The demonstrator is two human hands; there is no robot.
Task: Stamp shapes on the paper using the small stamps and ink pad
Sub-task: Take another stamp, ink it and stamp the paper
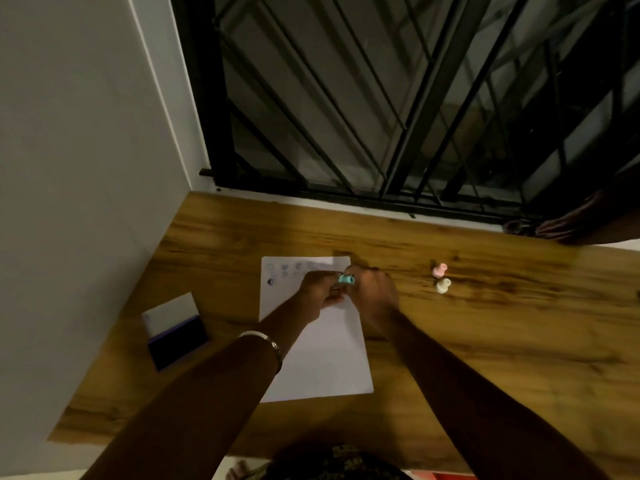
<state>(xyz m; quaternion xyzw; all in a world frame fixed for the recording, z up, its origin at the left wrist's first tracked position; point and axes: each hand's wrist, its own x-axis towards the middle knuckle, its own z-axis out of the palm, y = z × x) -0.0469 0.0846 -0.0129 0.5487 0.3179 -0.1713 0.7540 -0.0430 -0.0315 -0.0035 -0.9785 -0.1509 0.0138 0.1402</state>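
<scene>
A white sheet of paper (325, 355) lies on the wooden table (485, 323), with several faint bluish stamp marks (284, 271) near its far left corner. Both hands meet above the paper's far edge. My left hand (317, 296) and my right hand (372, 292) both grip a small teal stamp (346, 279) between their fingers. An open ink pad (178, 336), dark pad with a white lid, rests to the left of the paper. A pink stamp (439, 270) and a cream stamp (443, 285) stand on the table to the right.
A grey wall runs along the table's left side. A black barred window sits behind the far edge. A dark cloth (588, 220) hangs at the far right. A metal bangle (266, 341) circles my left wrist.
</scene>
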